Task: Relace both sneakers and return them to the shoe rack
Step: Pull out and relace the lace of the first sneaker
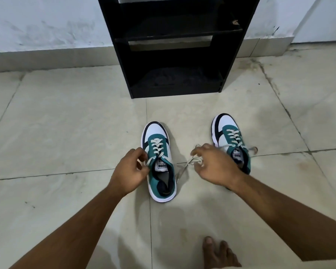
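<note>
Two white, teal and black sneakers stand on the tiled floor, toes pointing away from me. The left sneaker point(159, 162) is laced with a cream lace. My left hand point(129, 171) pinches that lace's left end beside the top eyelets. My right hand point(213, 166) holds the lace's right end point(184, 167), which runs slack across the floor from the shoe. The right sneaker point(229, 136) sits further right, partly hidden behind my right hand, laced, with a loose end trailing to its right. The black shoe rack point(175, 55) stands just beyond the sneakers.
The rack has open shelves and backs onto a white wall point(47, 22). My bare foot point(219, 255) rests on the floor at the bottom right. Pale floor tiles point(66, 123) spread to both sides.
</note>
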